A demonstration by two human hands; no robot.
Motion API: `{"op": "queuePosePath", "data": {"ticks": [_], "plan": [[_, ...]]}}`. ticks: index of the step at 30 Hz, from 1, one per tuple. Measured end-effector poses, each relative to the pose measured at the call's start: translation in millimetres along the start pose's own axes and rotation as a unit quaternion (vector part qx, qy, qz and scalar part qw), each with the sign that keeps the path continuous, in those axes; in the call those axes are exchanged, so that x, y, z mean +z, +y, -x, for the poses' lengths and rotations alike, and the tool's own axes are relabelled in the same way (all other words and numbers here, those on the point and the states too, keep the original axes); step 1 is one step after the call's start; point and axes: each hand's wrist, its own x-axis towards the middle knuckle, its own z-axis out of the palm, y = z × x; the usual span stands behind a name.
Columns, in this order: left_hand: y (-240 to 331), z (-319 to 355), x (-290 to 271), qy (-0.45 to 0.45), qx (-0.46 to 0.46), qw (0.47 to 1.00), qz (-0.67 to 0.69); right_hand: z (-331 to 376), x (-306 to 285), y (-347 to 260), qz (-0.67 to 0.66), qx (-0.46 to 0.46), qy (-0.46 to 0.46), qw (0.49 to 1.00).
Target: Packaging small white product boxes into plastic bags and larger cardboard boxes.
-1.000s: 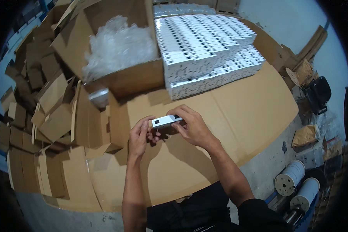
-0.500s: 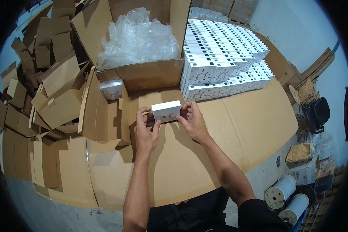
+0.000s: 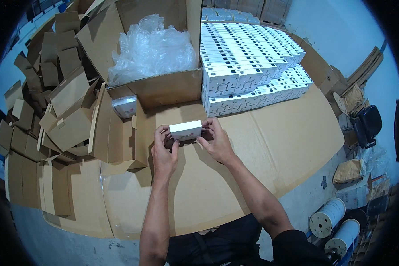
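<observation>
A small flat white box [image 3: 185, 130] is held level above the cardboard-covered table, between my two hands. My left hand [image 3: 165, 150] grips its left end, thumb at the near lower edge and fingers behind. At the other end my right hand [image 3: 216, 141] has its thumb on the near corner and its fingers curled along the side. Just left of my hands stands an open brown carton [image 3: 141, 137] with a plastic-wrapped white pack [image 3: 126, 107] at its far end. Parts of the fingers are hidden behind the white box.
Behind my hands stands a large carton [image 3: 164, 91] full of clear plastic bags [image 3: 153, 51]. Stacked white boxes [image 3: 235, 84] rise at the back right. Several open brown cartons [image 3: 71, 128] crowd the left. Cable spools [image 3: 328, 217] sit on the floor at right.
The white box has tipped so that more of its top edge and less of its printed face shows. Both hands keep hold of it. The whole view has shifted slightly.
</observation>
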Motion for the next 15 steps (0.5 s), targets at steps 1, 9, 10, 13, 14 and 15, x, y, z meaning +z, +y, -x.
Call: {"op": "queuePosePath", "data": {"ticks": [1, 9, 10, 13, 14, 15], "plan": [[1, 0, 0, 0.003, 0.001, 1.0, 0.001, 1, 0, -3, -0.002, -0.004, -0.001, 1.0], [15, 4, 2, 0.052, 0.053, 0.997, 0.012, 19, -18, 2, 0.134, -0.05, 0.008, 0.99], [15, 9, -6, 0.093, 0.076, 0.993, 0.018, 22, -18, 0, 0.189, -0.065, 0.002, 0.98], [27, 10, -14, 0.128, 0.135, 0.983, -0.014, 29, -26, -4, 0.352, -0.115, -0.007, 0.929], [41, 6, -14, 0.119, 0.158, 0.979, -0.053, 31, -28, -3, 0.352, -0.122, -0.002, 0.928], [58, -11, -7, 0.149, 0.203, 0.966, -0.055, 32, -29, -1, 0.38, -0.108, -0.004, 0.919]]}}
